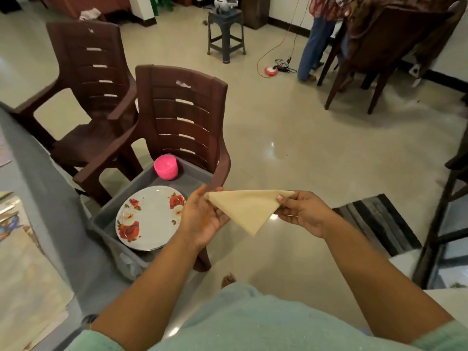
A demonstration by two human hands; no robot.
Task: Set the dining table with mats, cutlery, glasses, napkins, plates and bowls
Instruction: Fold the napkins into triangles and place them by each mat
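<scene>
A tiled floor (291,138) fills most of the view, seen from above by a person standing at the corner of a dining table (45,198) draped in grey, which runs down the left edge beyond the left fingers. Two brown plastic chairs (177,117) stand ahead of the hands. On the nearer seat sits a grey tub (106,219), just left of the left fingers, holding a white plate with red roses (149,219) and, farther from the fingers, a pink bowl turned upside down (166,167).

Between the two hands hangs a cream napkin folded into a triangle (248,209), held in the air over the floor with its point downward. The left hand (202,219) pinches one upper corner, palm turned up; the right hand (301,214) pinches the opposite corner, thumb on top.

The step in hand appears to be the napkins (this one looks freshly folded, or mid-fold). The next move probably calls for turning left and laying it flat at a place setting.

Much is unclear: the table shows only as a strip, with blurred patterned mats (22,262) cut off at the left, so how many places are set cannot be told. A second person (319,39) at the far right is cut off above the waist.
</scene>
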